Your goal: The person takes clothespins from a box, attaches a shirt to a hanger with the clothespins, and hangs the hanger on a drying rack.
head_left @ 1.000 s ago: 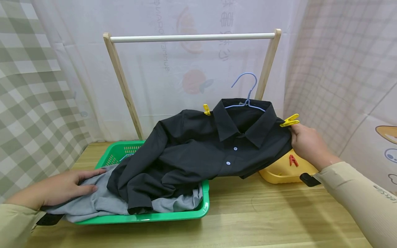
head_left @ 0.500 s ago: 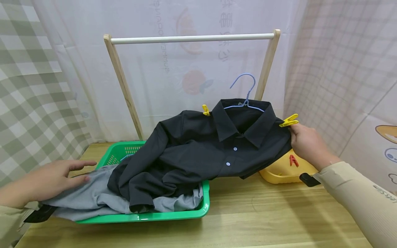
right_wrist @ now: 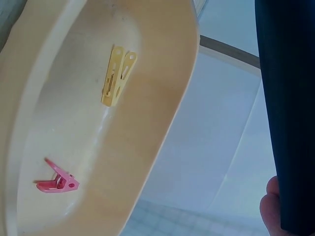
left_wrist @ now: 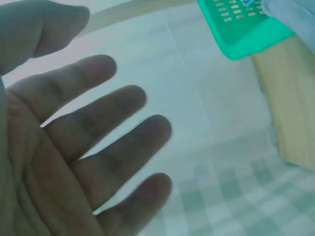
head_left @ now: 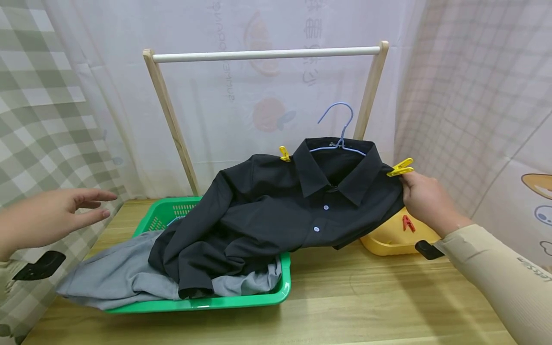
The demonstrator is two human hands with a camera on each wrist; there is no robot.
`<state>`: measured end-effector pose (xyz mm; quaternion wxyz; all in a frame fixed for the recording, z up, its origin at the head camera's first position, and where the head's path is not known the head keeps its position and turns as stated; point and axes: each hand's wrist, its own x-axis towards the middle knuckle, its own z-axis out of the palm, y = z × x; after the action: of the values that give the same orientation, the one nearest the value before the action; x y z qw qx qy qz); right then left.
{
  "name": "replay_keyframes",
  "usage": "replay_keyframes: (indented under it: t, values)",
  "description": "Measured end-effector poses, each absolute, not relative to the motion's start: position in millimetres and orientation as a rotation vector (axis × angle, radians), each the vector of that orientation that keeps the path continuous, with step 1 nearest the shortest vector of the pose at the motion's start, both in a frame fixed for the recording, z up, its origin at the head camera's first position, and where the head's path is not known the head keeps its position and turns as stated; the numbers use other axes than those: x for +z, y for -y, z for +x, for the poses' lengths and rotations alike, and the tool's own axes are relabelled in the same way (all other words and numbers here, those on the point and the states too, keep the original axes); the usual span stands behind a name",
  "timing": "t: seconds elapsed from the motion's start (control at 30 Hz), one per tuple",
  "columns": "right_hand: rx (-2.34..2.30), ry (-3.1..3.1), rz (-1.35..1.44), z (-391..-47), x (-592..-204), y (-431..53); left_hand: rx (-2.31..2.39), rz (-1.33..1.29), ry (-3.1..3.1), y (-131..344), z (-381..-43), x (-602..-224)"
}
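My right hand (head_left: 424, 197) grips the shoulder of a black button-up shirt (head_left: 271, 211), just below a yellow clothespin (head_left: 401, 167). A blue hanger (head_left: 340, 127) sits inside the collar with its hook upright. Another yellow clothespin (head_left: 284, 154) is clipped on the opposite shoulder. The lower sleeve of the shirt lies over grey cloth (head_left: 125, 275) in a green basket (head_left: 241, 301). Off to the left, my left hand (head_left: 58, 215) hovers above the grey cloth, touching nothing. Its fingers (left_wrist: 113, 157) are spread in the left wrist view.
A rack with a white rod (head_left: 267, 54) and wooden legs stands behind the basket. At the right, a yellow bin (head_left: 388, 237) holds a red clothespin (head_left: 408, 223) and a yellow clothespin (right_wrist: 118, 76). Curtains surround the wooden table (head_left: 345, 306).
My left hand has lifted off the grey cloth and moved up and left. The right hand and the shirt have stayed nearly still.
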<state>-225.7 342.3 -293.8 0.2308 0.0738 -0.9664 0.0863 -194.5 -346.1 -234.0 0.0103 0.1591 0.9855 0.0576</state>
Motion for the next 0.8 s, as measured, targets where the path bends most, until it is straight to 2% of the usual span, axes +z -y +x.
replay_keyframes:
  t: [0.3, 0.53, 0.8]
  values:
    - [0.246, 2.644, 0.21, -225, -295, -341, 0.071, 0.555, -2.954, 296, -234, -229]
    - [0.239, 2.641, 0.216, -223, -295, -341, -0.044, 0.585, -2.887, 264, -265, -250]
    - [0.257, 2.636, 0.218, -222, -296, -341, -0.15, 0.625, -2.786, 254, -289, -272]
